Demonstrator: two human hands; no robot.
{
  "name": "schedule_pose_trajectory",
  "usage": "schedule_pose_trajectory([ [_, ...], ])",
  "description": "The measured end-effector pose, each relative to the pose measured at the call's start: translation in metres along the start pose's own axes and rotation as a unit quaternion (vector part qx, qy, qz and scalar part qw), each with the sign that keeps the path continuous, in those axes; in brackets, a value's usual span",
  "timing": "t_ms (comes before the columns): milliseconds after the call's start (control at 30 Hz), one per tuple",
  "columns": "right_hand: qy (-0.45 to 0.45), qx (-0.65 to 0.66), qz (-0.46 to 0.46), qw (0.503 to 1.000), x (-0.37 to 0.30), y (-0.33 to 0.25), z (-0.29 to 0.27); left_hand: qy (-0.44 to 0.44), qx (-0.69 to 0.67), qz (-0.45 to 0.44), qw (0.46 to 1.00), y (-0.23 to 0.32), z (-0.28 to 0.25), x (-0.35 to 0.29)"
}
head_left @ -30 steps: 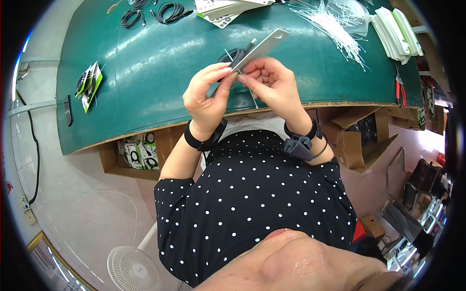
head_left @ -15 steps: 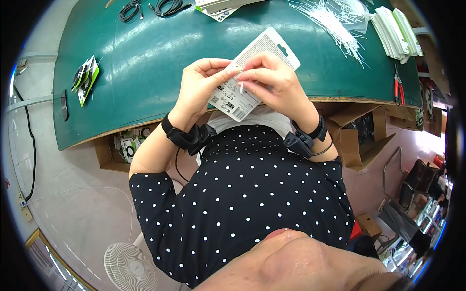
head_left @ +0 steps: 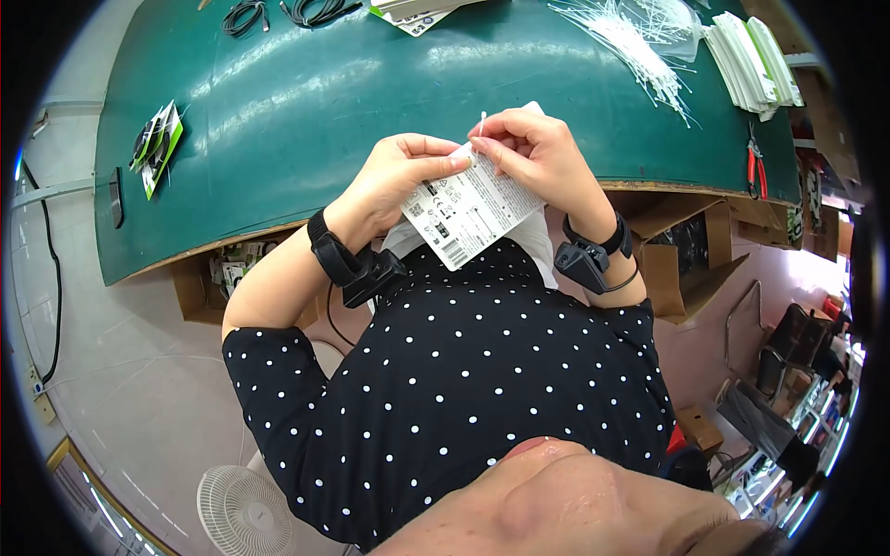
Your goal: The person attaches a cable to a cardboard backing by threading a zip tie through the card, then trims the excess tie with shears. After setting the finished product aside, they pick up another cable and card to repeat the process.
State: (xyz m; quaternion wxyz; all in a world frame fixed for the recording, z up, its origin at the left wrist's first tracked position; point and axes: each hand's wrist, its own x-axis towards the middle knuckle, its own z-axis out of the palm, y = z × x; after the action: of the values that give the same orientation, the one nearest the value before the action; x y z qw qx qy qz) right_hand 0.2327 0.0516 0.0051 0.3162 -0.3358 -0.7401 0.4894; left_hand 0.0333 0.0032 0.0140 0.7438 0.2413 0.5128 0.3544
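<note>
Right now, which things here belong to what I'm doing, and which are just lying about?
Likely belonging:
held printed packaging card
pinched white cable tie
loose white cable ties
coiled black cables
carded black cables
red-handled cutters

Apparently unrelated:
black phone-like slab
white fan

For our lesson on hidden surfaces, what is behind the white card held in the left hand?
Around the white card, white cloth and the dotted black top show behind it; its far face, and anything against it, is covered.
</note>
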Motion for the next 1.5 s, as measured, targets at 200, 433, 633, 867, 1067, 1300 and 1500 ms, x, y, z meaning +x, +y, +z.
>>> schedule_pose_trajectory([
  [200,0.010,0.064,0.033,0.997,0.002,-0.010,0.000,-0.012,-0.008,-0.018,1.000,-0.005,-0.003,0.001],
  [433,0.018,0.071,0.036,0.997,0.000,-0.009,0.002,-0.023,-0.019,-0.032,0.999,-0.009,-0.007,0.000],
  [633,-0.015,-0.108,-0.150,0.983,-0.004,-0.010,-0.003,-0.043,-0.013,-0.031,0.999,-0.013,-0.008,-0.004],
  [867,-0.044,-0.145,-0.135,0.979,-0.012,-0.017,0.001,-0.058,0.008,-0.025,0.998,-0.016,-0.009,-0.007],
  [1067,-0.017,-0.197,-0.192,0.961,-0.013,-0.020,0.003,-0.045,0.042,-0.025,0.998,-0.013,-0.003,-0.013],
  [1300,-0.029,-0.212,-0.182,0.960,-0.015,-0.025,0.001,-0.033,0.067,0.005,0.997,-0.012,0.006,-0.020],
  [1500,-0.059,-0.213,-0.198,0.955,-0.017,-0.026,-0.004,-0.011,0.072,0.010,0.997,-0.012,0.007,-0.020],
])
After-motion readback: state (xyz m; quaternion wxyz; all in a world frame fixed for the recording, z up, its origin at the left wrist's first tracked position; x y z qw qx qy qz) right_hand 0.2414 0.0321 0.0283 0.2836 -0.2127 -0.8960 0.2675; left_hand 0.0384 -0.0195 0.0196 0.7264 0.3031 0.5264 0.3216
